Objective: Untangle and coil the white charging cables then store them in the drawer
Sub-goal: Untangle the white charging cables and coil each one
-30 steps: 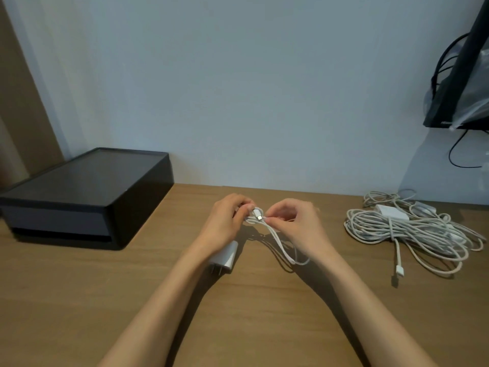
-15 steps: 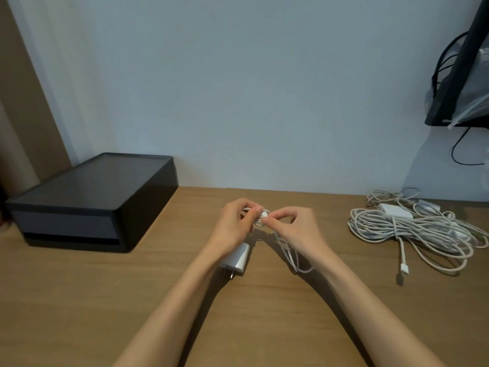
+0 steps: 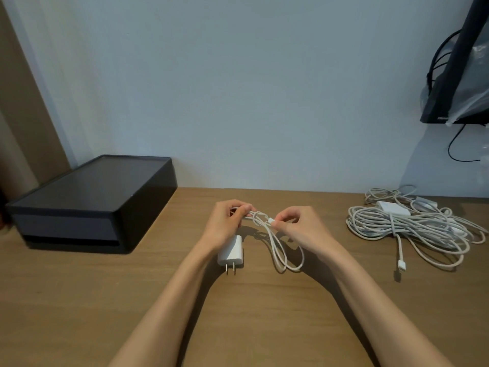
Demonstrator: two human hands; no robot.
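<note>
Two bare hands meet above a wooden desk (image 3: 79, 300), just in front of the wall. The left hand (image 3: 227, 225) is curled closed around one end of a small cable (image 3: 277, 247); the right hand (image 3: 296, 226) pinches the cable's plug (image 3: 271, 221) between thumb and fingertip. Between them the cable makes a small twisted loop, and a longer loop hangs to the desk below the right hand. A white charger (image 3: 230, 254) with two prongs lies on the desk under the left wrist, prongs toward the viewer; whether it joins this cable cannot be told. To the right of the hands, well apart, a big pile (image 3: 412, 229) of white cables lies loosely bundled, one plug trailing forward. To the left of the hands, against the wall, sits a black drawer box (image 3: 90, 205), its drawer shut. Likely risks: pulling the plug through the wrong way could tighten the twist into a knot, and the hanging loop could snag the charger and drag it. The desk is bare in front of the hands and between them and the box, leaving room to work; its front edge is out of view.
</note>
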